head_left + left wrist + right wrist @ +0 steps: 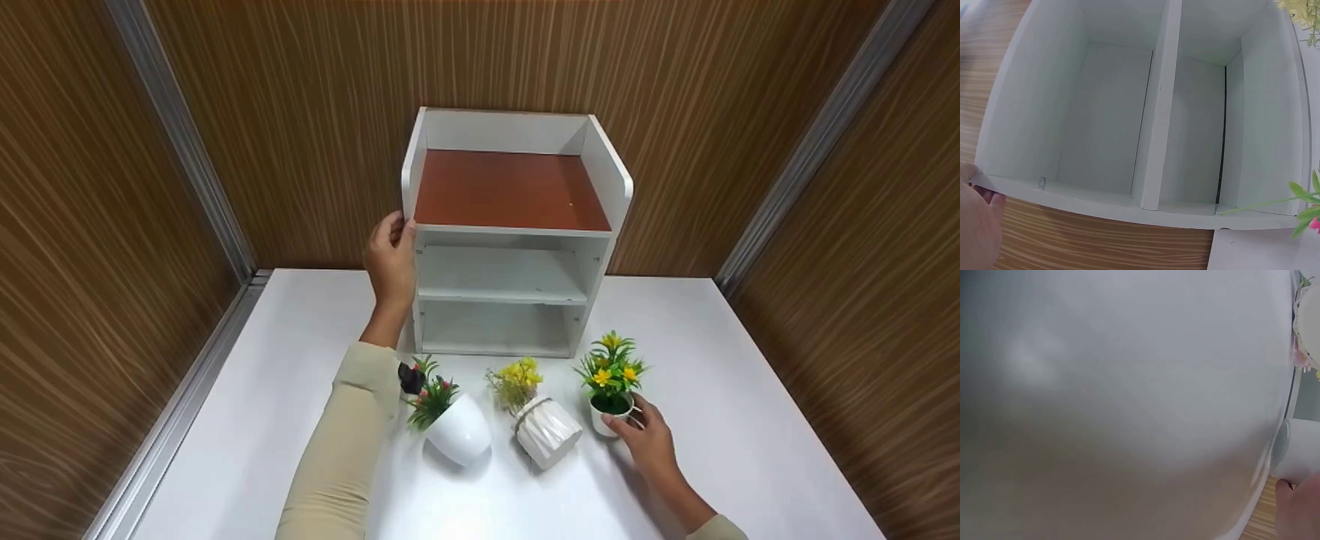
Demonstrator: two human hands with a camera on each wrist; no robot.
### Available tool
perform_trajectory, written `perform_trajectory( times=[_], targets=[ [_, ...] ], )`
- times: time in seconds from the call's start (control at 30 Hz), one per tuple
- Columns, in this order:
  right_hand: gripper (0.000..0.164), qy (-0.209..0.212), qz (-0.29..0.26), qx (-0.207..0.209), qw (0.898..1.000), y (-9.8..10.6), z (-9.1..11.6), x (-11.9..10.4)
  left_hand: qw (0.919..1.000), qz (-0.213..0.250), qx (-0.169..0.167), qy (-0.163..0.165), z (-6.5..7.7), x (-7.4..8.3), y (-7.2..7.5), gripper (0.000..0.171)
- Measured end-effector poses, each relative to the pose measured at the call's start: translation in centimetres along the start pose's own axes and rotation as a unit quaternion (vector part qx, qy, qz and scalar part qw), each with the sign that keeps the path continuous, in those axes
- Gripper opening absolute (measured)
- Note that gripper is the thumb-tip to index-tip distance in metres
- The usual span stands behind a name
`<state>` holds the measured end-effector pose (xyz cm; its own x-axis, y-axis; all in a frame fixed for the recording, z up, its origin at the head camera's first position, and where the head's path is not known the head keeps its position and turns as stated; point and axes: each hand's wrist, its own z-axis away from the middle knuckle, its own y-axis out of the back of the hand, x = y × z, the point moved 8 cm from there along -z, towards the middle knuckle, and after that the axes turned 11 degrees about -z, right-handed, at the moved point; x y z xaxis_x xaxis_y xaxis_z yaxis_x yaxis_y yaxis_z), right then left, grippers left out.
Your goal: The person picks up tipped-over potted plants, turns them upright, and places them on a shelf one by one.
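Observation:
My left hand (391, 259) grips the left side panel of a white shelf unit (514, 232) near its brown top board. The left wrist view shows the fingers of this hand (979, 225) at the panel's front edge, beside the shelf's inner compartments (1103, 112). At the right, my right hand (646, 435) holds a small white cup-shaped pot (606, 426) of yellow artificial flowers (611, 367), which is upright. In the right wrist view the fingers (1297, 503) touch the white pot (1300, 450); a blurred pale surface fills most of that view.
A glossy white pot (461, 431) with red-flecked greenery lies tipped near my left sleeve. Beside it, a ribbed white vase (547, 431) with yellow flowers (517, 379) is tipped over too. Wood-patterned walls (315, 150) enclose the white table (750, 420) behind and at both sides.

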<state>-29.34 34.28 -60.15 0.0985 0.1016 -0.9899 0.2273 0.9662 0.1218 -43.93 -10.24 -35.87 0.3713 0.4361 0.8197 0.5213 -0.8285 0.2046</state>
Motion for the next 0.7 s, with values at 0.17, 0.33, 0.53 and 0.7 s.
perform_trajectory(
  times=[0.17, 0.33, 0.53, 0.7],
  targets=[
    [0.086, 0.02, 0.036, 0.019, 0.999, -0.4, 0.5, -1.2, 1.0, -0.001, 0.003, 0.005, 0.1, -0.1, 0.1, 0.034],
    [0.084, 0.046, 0.06, 0.047, 0.996, -0.9, 1.2, -2.7, 1.0, -0.001, 0.006, 0.005, 0.0, -0.1, 0.2, 0.034],
    [0.086, 0.066, 0.086, 0.075, 0.991, -1.4, 1.9, -4.3, 1.0, 0.003, 0.008, 0.002, 0.0, -0.1, 0.1, 0.034],
    [0.084, 0.096, 0.087, 0.098, 0.987, -2.0, 2.4, -6.1, 1.0, 0.005, 0.006, 0.004, 0.1, -0.1, 0.1, 0.034]
  ],
)
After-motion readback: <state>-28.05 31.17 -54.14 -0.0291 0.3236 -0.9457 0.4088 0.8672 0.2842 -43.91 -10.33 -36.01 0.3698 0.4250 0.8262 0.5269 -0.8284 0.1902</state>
